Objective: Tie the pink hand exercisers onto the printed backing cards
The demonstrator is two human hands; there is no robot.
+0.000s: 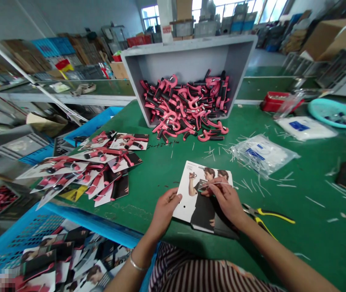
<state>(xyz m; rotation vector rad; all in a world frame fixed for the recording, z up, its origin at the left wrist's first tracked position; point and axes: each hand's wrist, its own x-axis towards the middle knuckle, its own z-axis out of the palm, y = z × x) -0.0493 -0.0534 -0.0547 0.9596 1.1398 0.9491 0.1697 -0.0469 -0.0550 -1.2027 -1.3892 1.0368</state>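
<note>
Printed cards (202, 215) showing a person lie partly overlapped on the green table in front of me. My left hand (167, 207) grips the left edge of the top white card, thumb on its face. Over the upper right of the cards is my right hand (223, 196), its fingers pinched on a thin white strip (221, 183). Yellow-handled pliers (259, 213) lie just right of my right forearm.
A tilted grey bin (188, 63) spills pink-and-black hand grips (188, 105) at the back. Carded grips (99, 162) are piled left. A blue basket (17, 239) holds more cards. Right are a strip bag (261, 154), loose strips and a turquoise tray (319, 111).
</note>
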